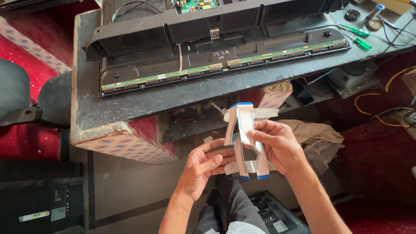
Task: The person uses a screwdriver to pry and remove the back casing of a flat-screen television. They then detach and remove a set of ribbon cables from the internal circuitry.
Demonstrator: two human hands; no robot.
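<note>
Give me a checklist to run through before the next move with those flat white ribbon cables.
1. Both hands on the flat white ribbon cables with blue-tipped ends: ok; left hand at the bottom, right hand on the side.
2. Cables free of sharp creases: cannot tell; they bend and overlap.
3. Blue tips intact: cannot tell; too small.
4. Opened black flat-screen panel lying flat on the grey worktable: ok.
5. Long green circuit strip along the panel edge exposed: ok.
6. Green-handled screwdrivers on the table: ok.
</note>
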